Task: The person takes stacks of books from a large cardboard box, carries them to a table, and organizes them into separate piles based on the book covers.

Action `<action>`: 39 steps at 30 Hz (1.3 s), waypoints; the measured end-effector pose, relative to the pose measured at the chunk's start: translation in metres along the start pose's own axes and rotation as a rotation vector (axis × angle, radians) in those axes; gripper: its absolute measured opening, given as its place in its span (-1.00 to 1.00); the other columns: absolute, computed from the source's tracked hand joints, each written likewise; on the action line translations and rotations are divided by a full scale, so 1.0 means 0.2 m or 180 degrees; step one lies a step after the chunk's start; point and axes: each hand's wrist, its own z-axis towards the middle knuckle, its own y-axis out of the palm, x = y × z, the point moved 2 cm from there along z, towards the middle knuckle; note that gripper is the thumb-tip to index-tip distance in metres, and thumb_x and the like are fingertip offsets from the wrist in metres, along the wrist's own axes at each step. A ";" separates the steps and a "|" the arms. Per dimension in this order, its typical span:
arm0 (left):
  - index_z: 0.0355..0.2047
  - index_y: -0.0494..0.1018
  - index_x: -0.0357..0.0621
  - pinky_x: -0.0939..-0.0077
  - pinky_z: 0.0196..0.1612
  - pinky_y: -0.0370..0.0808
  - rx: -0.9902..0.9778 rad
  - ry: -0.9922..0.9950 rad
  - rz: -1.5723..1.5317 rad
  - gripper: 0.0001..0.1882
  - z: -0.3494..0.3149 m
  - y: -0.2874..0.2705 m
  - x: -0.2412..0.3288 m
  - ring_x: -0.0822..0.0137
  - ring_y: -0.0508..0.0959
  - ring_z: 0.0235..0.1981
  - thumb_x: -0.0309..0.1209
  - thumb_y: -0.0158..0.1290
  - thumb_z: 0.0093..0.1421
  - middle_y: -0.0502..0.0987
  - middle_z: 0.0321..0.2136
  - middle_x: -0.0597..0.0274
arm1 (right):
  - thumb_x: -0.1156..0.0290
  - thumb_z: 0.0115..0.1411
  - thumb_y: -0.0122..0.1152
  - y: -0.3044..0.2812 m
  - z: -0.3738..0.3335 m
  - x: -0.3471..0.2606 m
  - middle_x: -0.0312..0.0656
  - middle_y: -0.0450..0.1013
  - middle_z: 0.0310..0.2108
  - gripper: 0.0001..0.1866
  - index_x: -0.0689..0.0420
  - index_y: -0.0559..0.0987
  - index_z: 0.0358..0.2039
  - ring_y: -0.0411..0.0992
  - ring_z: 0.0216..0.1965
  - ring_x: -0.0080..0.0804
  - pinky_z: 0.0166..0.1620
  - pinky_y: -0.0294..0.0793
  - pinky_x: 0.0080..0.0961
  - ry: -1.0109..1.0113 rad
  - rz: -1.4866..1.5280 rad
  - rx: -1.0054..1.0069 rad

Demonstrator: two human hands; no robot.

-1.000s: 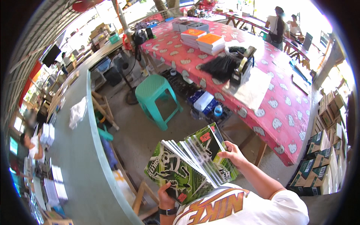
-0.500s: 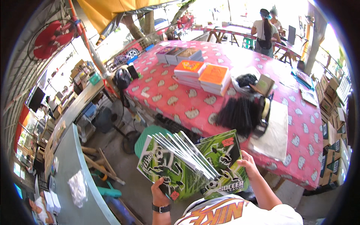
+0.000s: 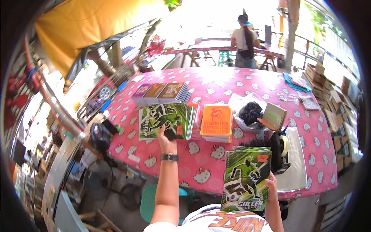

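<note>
My left hand [image 3: 167, 142], with a dark watch at its wrist, grips a stack of green soccer-cover notebooks [image 3: 156, 120]. Its thumb lies over the cover and its other fingers are hidden. That stack is over the pink table, left of an orange-topped notebook stack [image 3: 216, 121]. Close to my body, my right hand [image 3: 271, 182] holds a second bundle of green notebooks [image 3: 247, 174] by its right edge. This bundle is tilted up at the table's front edge, with its cover facing me.
The pink patterned table [image 3: 201, 154] bears purple and brown notebook stacks [image 3: 160, 91], a plastic bag [image 3: 239, 112] with black contents, a tape dispenser [image 3: 280, 150] and a white sheet [image 3: 297, 166]. A green stool [image 3: 148, 203] stands below. A person [image 3: 245, 40] is beyond the table.
The fanned green notebooks held between both hands are now two separate bundles. My left hand has carried one forward over the table; the right keeps the other near my body. The view has turned left.
</note>
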 end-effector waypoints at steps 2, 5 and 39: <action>-0.34 0.41 -0.15 0.42 -0.23 0.45 0.0154 0.0099 -0.0168 -0.80 0.28 0.07 -0.13 0.29 0.51 -0.37 -0.38 0.10 0.02 0.50 -0.43 0.26 | 0.19 -0.20 0.25 -0.05 0.02 0.09 -0.16 0.40 -0.18 -0.31 0.31 0.34 -0.07 0.39 -0.19 -0.45 -0.11 0.36 -0.57 -0.0221 -0.0190 0.0198; -0.22 0.38 -0.21 0.43 -0.26 0.47 0.1113 -0.0111 0.0207 -0.67 0.56 -0.02 -0.28 0.33 0.51 -0.38 -0.44 0.14 -0.03 0.47 -0.31 0.26 | 0.19 -0.16 0.26 -0.01 0.06 0.20 -0.18 0.40 -0.17 -0.31 0.31 0.31 -0.04 0.39 -0.19 -0.46 -0.11 0.36 -0.57 -0.0339 -0.0197 0.0478; 0.04 0.24 -0.12 0.18 0.03 0.31 -0.0390 -0.0451 0.0120 -0.47 0.06 -0.28 0.52 0.17 0.40 -0.05 -0.07 -0.09 0.15 0.38 -0.03 0.18 | 0.10 0.09 0.07 1.53 1.05 0.32 -0.15 0.27 0.04 -0.55 0.09 0.41 -0.08 0.16 0.08 -0.20 0.10 0.03 -0.20 -0.2170 -0.3789 -0.0848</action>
